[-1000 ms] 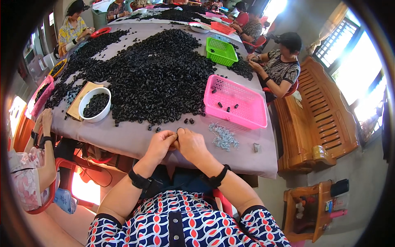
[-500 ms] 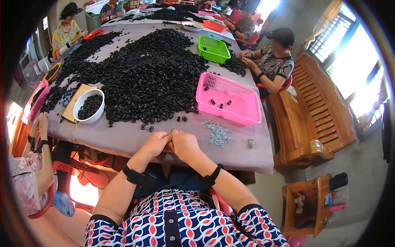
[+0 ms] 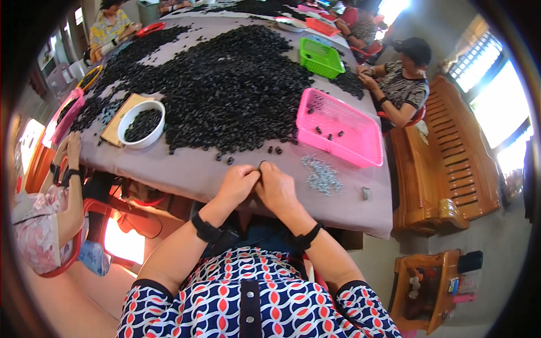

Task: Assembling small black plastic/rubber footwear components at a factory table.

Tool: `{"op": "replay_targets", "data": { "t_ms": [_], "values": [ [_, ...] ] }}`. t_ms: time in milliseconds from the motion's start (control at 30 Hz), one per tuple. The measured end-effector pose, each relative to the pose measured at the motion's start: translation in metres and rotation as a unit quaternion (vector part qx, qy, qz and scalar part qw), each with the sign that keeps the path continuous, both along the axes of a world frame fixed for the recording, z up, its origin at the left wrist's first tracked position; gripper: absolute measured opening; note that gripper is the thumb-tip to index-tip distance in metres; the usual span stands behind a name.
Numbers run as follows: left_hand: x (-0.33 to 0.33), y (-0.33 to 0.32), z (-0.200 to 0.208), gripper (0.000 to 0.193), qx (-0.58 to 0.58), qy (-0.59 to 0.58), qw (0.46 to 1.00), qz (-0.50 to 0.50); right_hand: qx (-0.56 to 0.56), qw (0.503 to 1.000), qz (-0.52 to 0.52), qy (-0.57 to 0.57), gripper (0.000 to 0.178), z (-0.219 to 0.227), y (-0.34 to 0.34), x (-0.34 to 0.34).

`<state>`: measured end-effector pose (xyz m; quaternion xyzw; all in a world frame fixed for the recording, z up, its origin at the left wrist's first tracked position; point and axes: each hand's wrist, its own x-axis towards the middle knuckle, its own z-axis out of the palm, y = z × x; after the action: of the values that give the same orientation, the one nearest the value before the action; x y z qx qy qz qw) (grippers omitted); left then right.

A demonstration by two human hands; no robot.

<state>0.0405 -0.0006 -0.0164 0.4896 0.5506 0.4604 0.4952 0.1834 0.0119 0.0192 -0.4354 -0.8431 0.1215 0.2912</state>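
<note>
Your right hand [image 3: 276,186] pinches a small black piece [image 3: 261,164]; whether your left hand [image 3: 239,183] clamps it too, I can't tell. Likely light, stiff: hold its sides.

Black wristbands [image 3: 207,228], navy-red patterned shirt [image 3: 293,304]

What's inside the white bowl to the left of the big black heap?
Small black pieces lie in the white bowl. They cover its bottom, so neither that nor anything beneath the top layer can be seen.
</note>
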Motion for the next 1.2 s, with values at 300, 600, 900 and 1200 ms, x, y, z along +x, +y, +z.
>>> {"op": "replay_targets", "data": {
  "t_ms": [300, 600, 900, 1200],
  "values": [
    [-0.013, 0.005, 0.021, 0.031, -0.113, -0.039, 0.986, -0.113, 0.038, 0.999, -0.002, -0.036, 0.029, -0.011, 0.005, 0.001],
    [-0.008, 0.003, 0.013, 0.032, -0.069, -0.019, 0.993, -0.091, 0.032, 0.998, -0.005, -0.047, 0.026, -0.017, 0.008, 0.0],
    [-0.013, 0.003, 0.025, 0.033, -0.132, -0.048, 0.98, -0.138, 0.035, 0.999, -0.019, 0.001, 0.025, -0.014, 0.0, 0.002],
    [-0.004, 0.001, 0.021, 0.033, -0.081, -0.023, 0.994, -0.069, 0.024, 0.999, -0.017, -0.024, 0.024, -0.017, 0.008, -0.001]
  ]
}}
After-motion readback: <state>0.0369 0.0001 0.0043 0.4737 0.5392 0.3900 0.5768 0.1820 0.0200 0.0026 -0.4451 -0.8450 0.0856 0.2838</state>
